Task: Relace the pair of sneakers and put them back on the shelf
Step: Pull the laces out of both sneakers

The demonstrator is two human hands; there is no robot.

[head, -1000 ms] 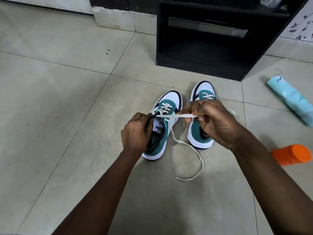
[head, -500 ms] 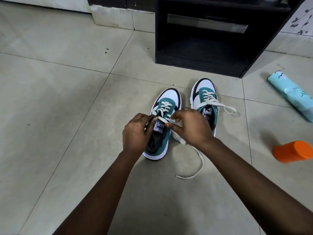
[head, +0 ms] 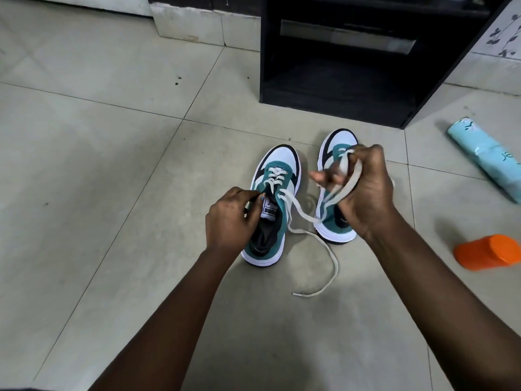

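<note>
So I read the job as somewhere past its middle, with the shelving part not begun: the black shelf unit stands open at the back, and both sneakers sit on the tiled floor just in front of it, toes pointing toward it. The sneaker nearer the shelf, to the right, is mostly hidden behind my right hand, so I cannot tell how its lacing stands. The left sneaker, a little farther out from the shelf, has its lower eyelets crossed with lace, but the upper ones look unthreaded, so I judge there is lacing left, then tying, then carrying both to the shelf. My right hand is clenched around the white lace, drawing a length up from that shoe, while the free tail trails over the floor away from the shelf. My left hand has its fingers curled at the shoe's collar beside the tongue label, pinching there; I cannot tell whether it is lace or the eyelet edge.
</note>
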